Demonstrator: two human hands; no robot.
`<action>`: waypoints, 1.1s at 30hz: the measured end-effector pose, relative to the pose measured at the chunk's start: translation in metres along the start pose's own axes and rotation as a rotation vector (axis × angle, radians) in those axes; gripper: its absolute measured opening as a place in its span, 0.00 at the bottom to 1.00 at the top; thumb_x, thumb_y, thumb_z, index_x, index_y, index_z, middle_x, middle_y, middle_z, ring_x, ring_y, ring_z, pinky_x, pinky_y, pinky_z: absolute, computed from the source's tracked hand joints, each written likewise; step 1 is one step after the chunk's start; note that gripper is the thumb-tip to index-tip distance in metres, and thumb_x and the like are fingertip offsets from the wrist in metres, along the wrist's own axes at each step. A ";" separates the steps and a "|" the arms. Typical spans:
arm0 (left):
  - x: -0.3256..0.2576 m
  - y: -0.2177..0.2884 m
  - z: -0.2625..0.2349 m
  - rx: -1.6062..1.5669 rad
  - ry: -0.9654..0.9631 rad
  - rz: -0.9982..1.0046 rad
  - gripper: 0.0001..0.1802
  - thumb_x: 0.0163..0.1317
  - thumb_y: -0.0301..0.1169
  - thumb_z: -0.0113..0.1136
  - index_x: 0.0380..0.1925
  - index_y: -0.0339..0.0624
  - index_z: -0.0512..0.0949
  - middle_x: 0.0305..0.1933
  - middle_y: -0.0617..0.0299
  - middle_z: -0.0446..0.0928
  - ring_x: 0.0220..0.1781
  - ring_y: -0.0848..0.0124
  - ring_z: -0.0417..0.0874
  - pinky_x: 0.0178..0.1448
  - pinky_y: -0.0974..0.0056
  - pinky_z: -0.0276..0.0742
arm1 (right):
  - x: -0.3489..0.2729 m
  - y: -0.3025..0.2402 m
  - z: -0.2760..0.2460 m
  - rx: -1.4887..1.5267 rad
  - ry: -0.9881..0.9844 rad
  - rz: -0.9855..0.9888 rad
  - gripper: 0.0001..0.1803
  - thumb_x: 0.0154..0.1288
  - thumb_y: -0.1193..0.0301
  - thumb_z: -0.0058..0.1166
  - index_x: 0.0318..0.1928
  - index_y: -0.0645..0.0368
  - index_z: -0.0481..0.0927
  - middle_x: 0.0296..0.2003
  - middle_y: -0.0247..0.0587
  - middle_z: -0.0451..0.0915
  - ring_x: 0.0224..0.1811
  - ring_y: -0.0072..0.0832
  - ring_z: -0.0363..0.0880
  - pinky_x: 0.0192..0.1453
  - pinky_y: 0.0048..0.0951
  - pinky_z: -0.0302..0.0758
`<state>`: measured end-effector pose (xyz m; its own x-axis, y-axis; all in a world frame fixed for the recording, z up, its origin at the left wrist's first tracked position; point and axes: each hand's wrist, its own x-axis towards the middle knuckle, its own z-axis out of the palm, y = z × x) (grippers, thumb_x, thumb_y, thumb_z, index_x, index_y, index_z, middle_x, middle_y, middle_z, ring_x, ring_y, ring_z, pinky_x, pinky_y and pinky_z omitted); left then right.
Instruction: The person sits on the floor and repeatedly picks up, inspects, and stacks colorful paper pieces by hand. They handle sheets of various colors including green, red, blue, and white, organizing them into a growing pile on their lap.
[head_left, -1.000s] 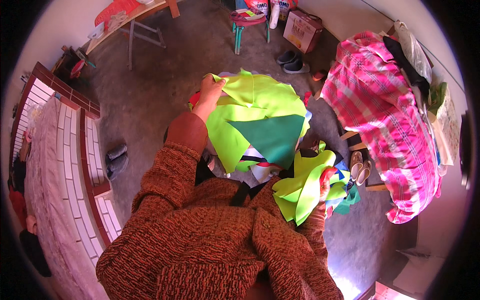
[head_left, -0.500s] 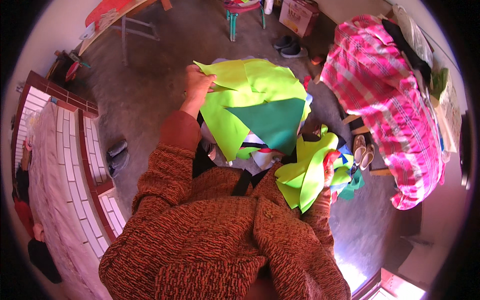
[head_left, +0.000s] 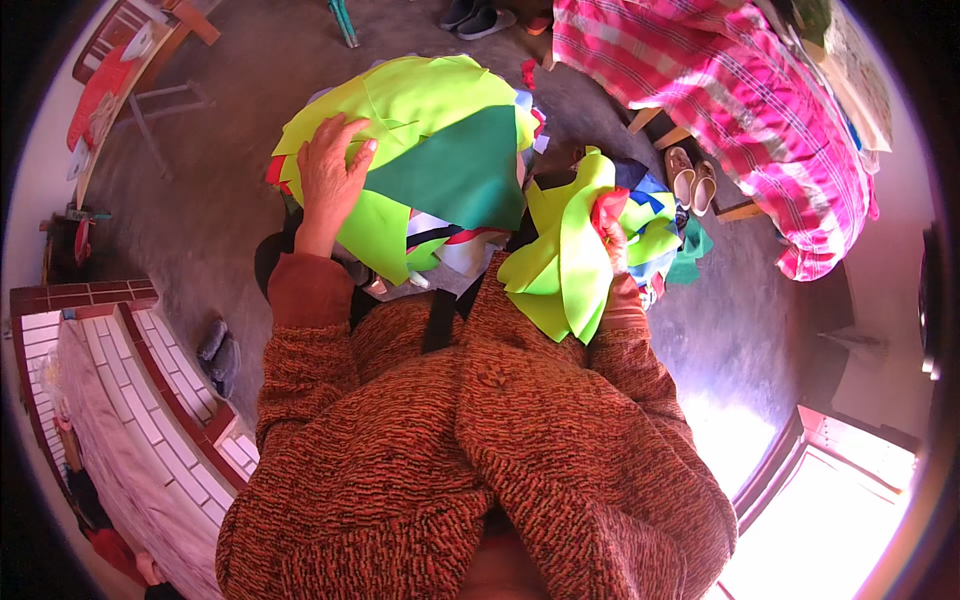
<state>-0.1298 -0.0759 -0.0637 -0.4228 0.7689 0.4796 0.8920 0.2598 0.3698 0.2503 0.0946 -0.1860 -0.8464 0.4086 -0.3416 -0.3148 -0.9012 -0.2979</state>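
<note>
A heap of fabric pieces rises in front of me, with bright yellow-green cloth (head_left: pixel 410 85) over its top and a dark green piece (head_left: pixel 460 170) slanting across its near side. My left hand (head_left: pixel 335 170) rests on the yellow-green cloth at the heap's left, its thumb apart from the fingers. On the right, my right hand (head_left: pixel 616 245) grips a bunch of fabric scraps (head_left: pixel 565 255), mostly yellow-green with red, blue and green bits. This bunch partly hides its fingers. What the heap lies on is mostly covered.
A pink plaid cloth (head_left: pixel 720 95) covers furniture at the right, with pale shoes (head_left: pixel 690 180) beside its legs. Dark shoes (head_left: pixel 480 20) lie on the floor at the far side. White-tiled brickwork (head_left: pixel 150 370) stands at the left, below a table (head_left: pixel 130 90).
My left hand has let go of the yellow-green piece's corner and now rests on the heap. My right hand still holds its bunch. The whole view has shifted.
</note>
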 end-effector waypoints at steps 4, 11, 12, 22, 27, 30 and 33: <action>0.003 0.060 -0.017 -0.148 0.140 0.072 0.15 0.58 0.38 0.61 0.43 0.45 0.77 0.49 0.53 0.75 0.54 0.59 0.74 0.58 0.53 0.65 | -0.001 0.004 0.006 0.016 -0.027 0.056 0.26 0.60 0.56 0.57 0.53 0.60 0.74 0.43 0.47 0.81 0.43 0.39 0.81 0.49 0.42 0.78; -0.032 0.176 0.013 -0.864 -0.179 0.131 0.15 0.52 0.26 0.67 0.40 0.37 0.77 0.37 0.58 0.77 0.38 0.70 0.79 0.44 0.67 0.75 | -0.023 0.018 0.097 -0.271 0.134 -0.260 0.19 0.59 0.63 0.60 0.48 0.60 0.74 0.39 0.41 0.79 0.38 0.30 0.81 0.42 0.31 0.79; -0.035 0.185 0.018 -0.840 -0.212 0.147 0.16 0.51 0.26 0.68 0.40 0.37 0.76 0.36 0.59 0.76 0.37 0.71 0.78 0.43 0.66 0.75 | -0.021 0.017 0.092 -0.385 0.117 -0.302 0.18 0.59 0.65 0.60 0.47 0.59 0.75 0.39 0.40 0.79 0.37 0.29 0.80 0.42 0.30 0.79; -0.053 0.189 0.052 -0.908 -0.286 -0.107 0.17 0.51 0.28 0.69 0.38 0.37 0.73 0.33 0.60 0.74 0.31 0.74 0.76 0.36 0.69 0.75 | -0.020 0.026 0.112 -0.510 0.116 -0.372 0.14 0.61 0.69 0.60 0.46 0.59 0.76 0.36 0.35 0.80 0.37 0.23 0.79 0.42 0.25 0.76; -0.048 0.185 0.049 -0.839 -0.230 0.002 0.10 0.55 0.26 0.66 0.32 0.36 0.74 0.32 0.63 0.72 0.30 0.78 0.73 0.34 0.71 0.72 | -0.017 0.023 0.102 -0.687 0.040 -0.368 0.14 0.60 0.70 0.60 0.46 0.60 0.77 0.37 0.35 0.80 0.38 0.22 0.78 0.44 0.25 0.75; -0.049 0.180 0.047 -0.975 -0.253 -0.069 0.07 0.56 0.24 0.63 0.32 0.36 0.74 0.32 0.66 0.71 0.30 0.80 0.71 0.33 0.73 0.69 | -0.022 0.025 0.115 -0.607 0.091 -0.330 0.14 0.60 0.70 0.60 0.46 0.60 0.78 0.37 0.32 0.80 0.37 0.20 0.77 0.43 0.23 0.74; -0.047 0.174 0.044 -1.270 -0.335 -0.287 0.04 0.59 0.24 0.61 0.32 0.38 0.76 0.33 0.68 0.74 0.33 0.82 0.72 0.39 0.74 0.69 | -0.018 0.018 0.097 -0.721 0.071 -0.348 0.17 0.57 0.70 0.62 0.47 0.60 0.77 0.37 0.30 0.80 0.37 0.19 0.77 0.41 0.21 0.73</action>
<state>0.0522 -0.0410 -0.0567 -0.3461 0.9314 0.1125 -0.0626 -0.1426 0.9878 0.2188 0.0571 -0.0989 -0.7140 0.6787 -0.1722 -0.1795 -0.4151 -0.8919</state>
